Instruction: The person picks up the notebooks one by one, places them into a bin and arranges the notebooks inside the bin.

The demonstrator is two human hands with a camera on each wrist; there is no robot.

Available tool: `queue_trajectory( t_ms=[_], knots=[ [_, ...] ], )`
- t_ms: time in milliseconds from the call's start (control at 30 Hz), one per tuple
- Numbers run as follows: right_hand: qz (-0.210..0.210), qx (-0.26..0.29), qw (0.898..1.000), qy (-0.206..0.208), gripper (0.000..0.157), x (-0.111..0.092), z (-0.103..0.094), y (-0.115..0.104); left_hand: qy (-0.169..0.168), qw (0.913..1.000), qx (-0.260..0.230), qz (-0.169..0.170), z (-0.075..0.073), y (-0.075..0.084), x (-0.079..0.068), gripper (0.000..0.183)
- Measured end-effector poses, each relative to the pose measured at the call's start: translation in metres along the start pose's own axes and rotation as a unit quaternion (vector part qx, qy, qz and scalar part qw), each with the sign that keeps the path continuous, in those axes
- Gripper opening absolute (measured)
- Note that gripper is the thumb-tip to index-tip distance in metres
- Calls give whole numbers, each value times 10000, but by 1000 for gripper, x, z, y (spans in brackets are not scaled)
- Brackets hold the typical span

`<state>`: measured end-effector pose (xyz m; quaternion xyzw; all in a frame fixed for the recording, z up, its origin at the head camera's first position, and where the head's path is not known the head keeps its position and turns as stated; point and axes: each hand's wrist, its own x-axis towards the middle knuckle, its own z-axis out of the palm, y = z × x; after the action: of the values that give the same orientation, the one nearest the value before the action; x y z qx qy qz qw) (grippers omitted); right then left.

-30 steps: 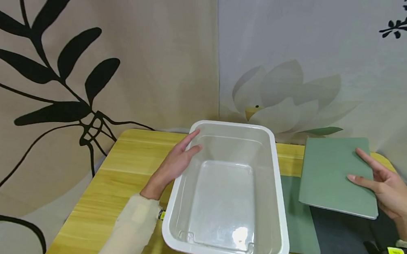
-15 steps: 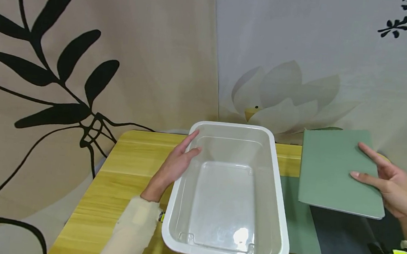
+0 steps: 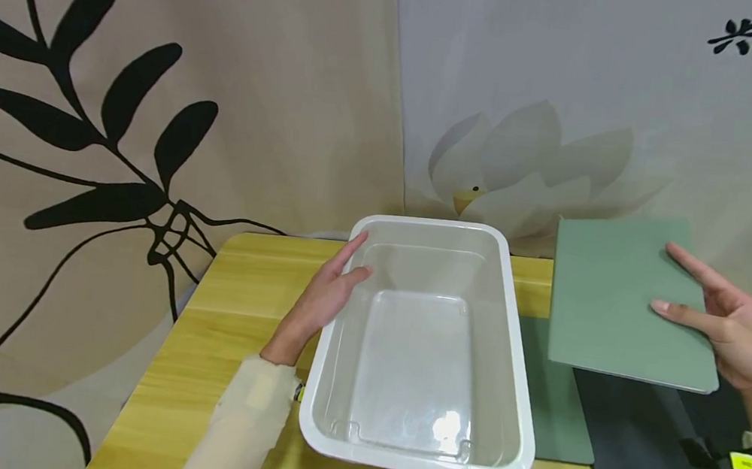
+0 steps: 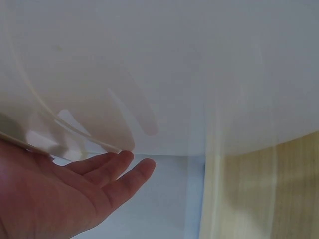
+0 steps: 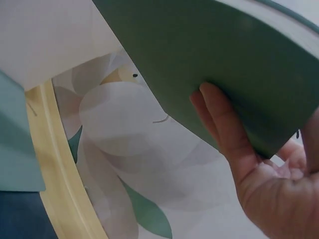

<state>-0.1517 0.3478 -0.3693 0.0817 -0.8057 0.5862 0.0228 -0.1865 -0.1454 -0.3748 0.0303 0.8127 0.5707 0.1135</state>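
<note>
A white plastic tub (image 3: 418, 359) stands at the middle of the wooden table. My left hand (image 3: 326, 294) holds its left rim, thumb and index finger over the edge on the inside. In the left wrist view the other fingers (image 4: 124, 184) lie outside, under the rim. At the right, above the table, my right hand (image 3: 734, 329) grips a green notebook (image 3: 621, 296) by its right side. The thumb lies on the top cover and fingers (image 5: 224, 119) press the underside; white page edges show in the right wrist view.
To the tub's right, another green notebook (image 3: 558, 426) lies on the table (image 3: 233, 372). Beside it are dark notebooks (image 3: 641, 441), partly hidden under the raised one. A patterned curtain (image 3: 294, 91) hangs behind the table's back edge.
The green notebook in my right hand has risen and shifted slightly away from the table's front. My left hand stays on the tub's rim. The head view has tilted a little.
</note>
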Motion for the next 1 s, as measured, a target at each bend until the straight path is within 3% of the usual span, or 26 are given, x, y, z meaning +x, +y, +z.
queue_trajectory(
  t_ms=[267,567,800,900,1000],
  knots=[
    [-170,995,9949,-43,77,0,5,-13,82,9999,0,121,-1,1,1,56],
    [-207,769,9968,86,77,-2,11,-26,94,9999,-135,29,0,-1,1,57],
    [-99,1390,9902,-123,77,-3,17,-39,87,9999,-143,30,0,-3,2,57],
    [-119,1338,9908,-148,78,-3,20,-45,69,9998,-187,11,0,-3,2,57],
    [-243,539,9982,-20,78,-2,24,-50,41,9996,-292,-30,0,-2,1,57]
  ],
)
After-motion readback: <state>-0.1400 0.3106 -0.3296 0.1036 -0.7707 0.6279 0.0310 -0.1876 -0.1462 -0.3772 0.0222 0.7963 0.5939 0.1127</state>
